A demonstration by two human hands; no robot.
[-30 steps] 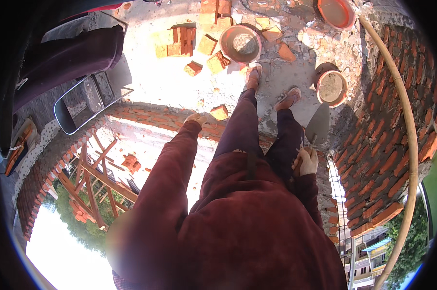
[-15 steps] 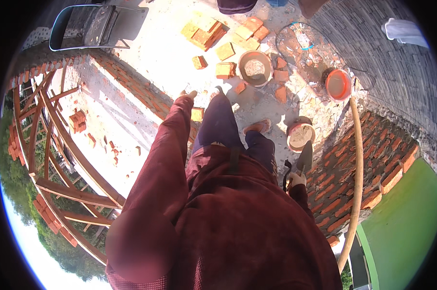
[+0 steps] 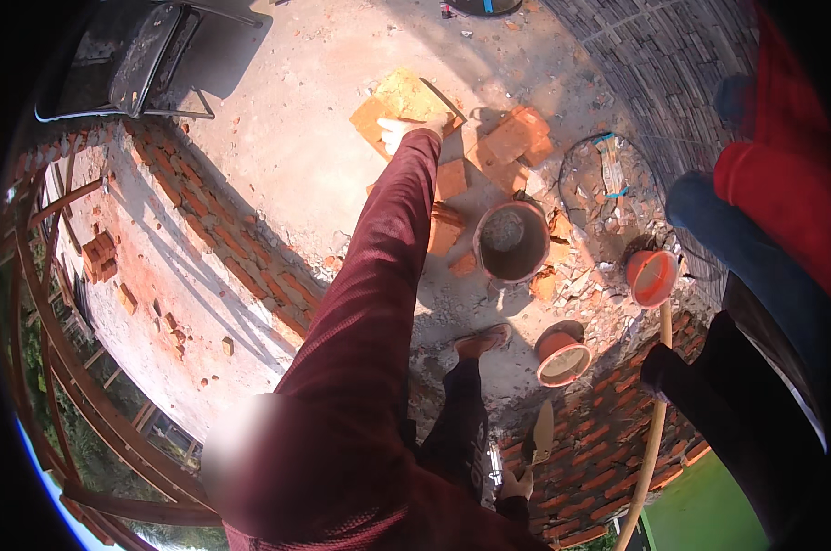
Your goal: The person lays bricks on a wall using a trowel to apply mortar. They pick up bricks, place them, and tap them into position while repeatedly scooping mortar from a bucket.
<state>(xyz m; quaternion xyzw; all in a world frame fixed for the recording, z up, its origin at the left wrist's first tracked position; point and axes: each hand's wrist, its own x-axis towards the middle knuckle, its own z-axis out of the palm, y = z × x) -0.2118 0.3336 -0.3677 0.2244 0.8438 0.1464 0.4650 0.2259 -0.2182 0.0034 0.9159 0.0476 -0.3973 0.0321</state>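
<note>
My left arm in a maroon sleeve stretches forward to a stack of orange bricks (image 3: pixel 404 92). My left hand (image 3: pixel 404 132) touches the near side of the stack with its fingers spread out; glare hides its finer detail. Low in the view, beside the brick wall, my right hand (image 3: pixel 516 485) is closed on the handle of a trowel (image 3: pixel 544 433). The trowel's blade points away from me and carries a greyish coat. Ahead of the trowel stands a small mortar bucket (image 3: pixel 564 358). A larger bucket (image 3: pixel 510 241) with grey material inside stands nearer the bricks.
More bricks (image 3: pixel 512 138) lie right of the stack. An orange bucket (image 3: pixel 651 277) stands by the rubble, near a long wooden pole (image 3: pixel 650 468). A co-worker's dark trouser leg (image 3: pixel 746 413) and red garment (image 3: pixel 783 174) fill the right side. A black-framed chair (image 3: pixel 145 60) stands far left.
My left hand has moved forward from beside my leg to the brick stack, and my body leans forward. The trowel has stayed in my right hand. A co-worker has come into view at right.
</note>
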